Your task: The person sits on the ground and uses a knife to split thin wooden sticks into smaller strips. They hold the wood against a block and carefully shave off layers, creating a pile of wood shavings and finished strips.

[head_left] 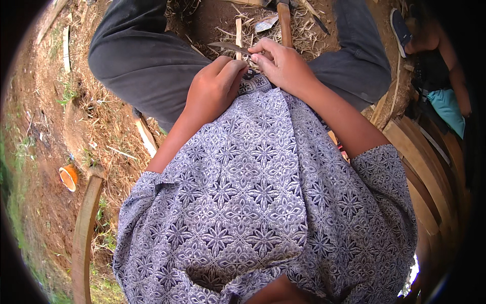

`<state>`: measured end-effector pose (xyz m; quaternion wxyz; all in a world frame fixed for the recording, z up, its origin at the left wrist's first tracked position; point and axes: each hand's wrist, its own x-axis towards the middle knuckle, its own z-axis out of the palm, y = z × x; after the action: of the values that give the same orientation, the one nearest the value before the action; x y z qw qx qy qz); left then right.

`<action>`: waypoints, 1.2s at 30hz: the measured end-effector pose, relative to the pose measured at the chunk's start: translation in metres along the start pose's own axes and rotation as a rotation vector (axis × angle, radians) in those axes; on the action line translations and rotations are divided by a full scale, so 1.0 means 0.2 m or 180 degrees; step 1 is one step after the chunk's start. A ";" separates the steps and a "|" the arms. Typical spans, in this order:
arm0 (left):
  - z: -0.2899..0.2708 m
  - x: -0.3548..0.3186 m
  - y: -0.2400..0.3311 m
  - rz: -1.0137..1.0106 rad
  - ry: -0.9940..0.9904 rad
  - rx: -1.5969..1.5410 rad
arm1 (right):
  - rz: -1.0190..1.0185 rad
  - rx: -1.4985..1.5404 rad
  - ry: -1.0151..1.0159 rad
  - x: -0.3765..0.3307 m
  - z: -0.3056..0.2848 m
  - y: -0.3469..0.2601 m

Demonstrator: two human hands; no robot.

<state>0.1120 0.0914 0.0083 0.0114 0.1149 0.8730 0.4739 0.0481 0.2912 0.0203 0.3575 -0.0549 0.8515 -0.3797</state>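
My right hand is closed at the lap, its thumb and fingers pinching the near end of a thin, curved, dark knife. The blade points left, and its handle is hidden in my fingers. Close beside it, my left hand is closed too, knuckles up. Whatever its fingertips hold is hidden. Just beyond the blade stands a pale narrow wood strip. Past my right hand lies a tool with a wooden handle and a dark metal head, partly cut off by the top edge.
Wood shavings litter the soil between my legs. Several long planks are stacked at right, near another person's arm and a teal cloth. An orange cup-like container and a wooden board lie at left.
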 end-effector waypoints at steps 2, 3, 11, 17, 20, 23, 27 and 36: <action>-0.02 0.03 0.02 -0.0073 0.0190 -0.0036 | 0.0269 0.0626 -0.0038 0.04 0.03 0.01; -0.01 0.04 0.01 -0.0102 0.0252 -0.0045 | 0.0594 0.1009 -0.0335 0.04 0.00 -0.05; -0.02 0.06 -0.02 -0.0097 0.0313 -0.0071 | 0.0951 0.1488 -0.0515 0.05 -0.01 -0.01; 0.02 0.06 -0.04 0.0496 0.0465 -0.0108 | 0.0416 0.0908 -0.0220 -0.06 -0.03 0.01; 0.02 0.04 -0.03 0.0624 0.0302 -0.0156 | 0.0386 0.0784 -0.0142 -0.10 -0.06 -0.02; 0.03 0.03 -0.03 0.0781 0.0190 -0.0231 | 0.0292 0.0667 -0.0148 -0.12 -0.05 0.03; 0.04 0.01 -0.02 0.0707 0.0095 -0.0347 | 0.0357 0.0487 -0.0276 -0.12 -0.07 0.02; 0.05 0.00 0.00 0.0699 0.0067 -0.0502 | 0.0261 0.0123 -0.0251 -0.09 -0.08 0.03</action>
<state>0.1131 0.1008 0.0030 -0.0407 0.2036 0.8152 0.5406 0.0522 0.3112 0.0326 0.4070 -0.0280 0.8308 -0.3786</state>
